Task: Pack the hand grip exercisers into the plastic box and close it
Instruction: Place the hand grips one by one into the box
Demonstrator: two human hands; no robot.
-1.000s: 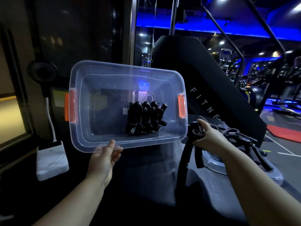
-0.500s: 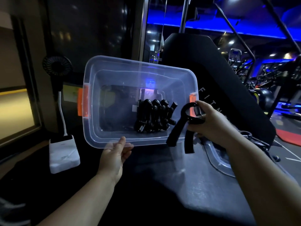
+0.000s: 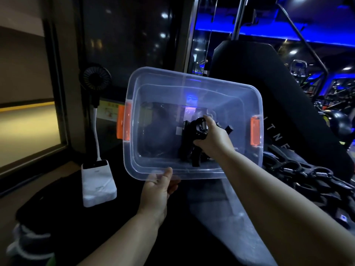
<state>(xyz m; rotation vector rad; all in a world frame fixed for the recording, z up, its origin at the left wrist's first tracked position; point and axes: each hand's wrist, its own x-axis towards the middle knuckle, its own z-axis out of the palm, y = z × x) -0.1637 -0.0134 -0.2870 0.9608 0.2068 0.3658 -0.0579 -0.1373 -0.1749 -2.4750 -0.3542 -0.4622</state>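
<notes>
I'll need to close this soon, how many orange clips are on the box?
2: one clip on the left end of the box, another clip on the right end.

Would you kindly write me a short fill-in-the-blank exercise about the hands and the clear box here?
The left hand holds the plastic box by its near ____. The right hand grips a black exerciser ____ the box. The box's end latches are coloured ____. Loose exercisers lie on the ____ side of the box.
Missing words: rim; inside; orange; right.
</notes>
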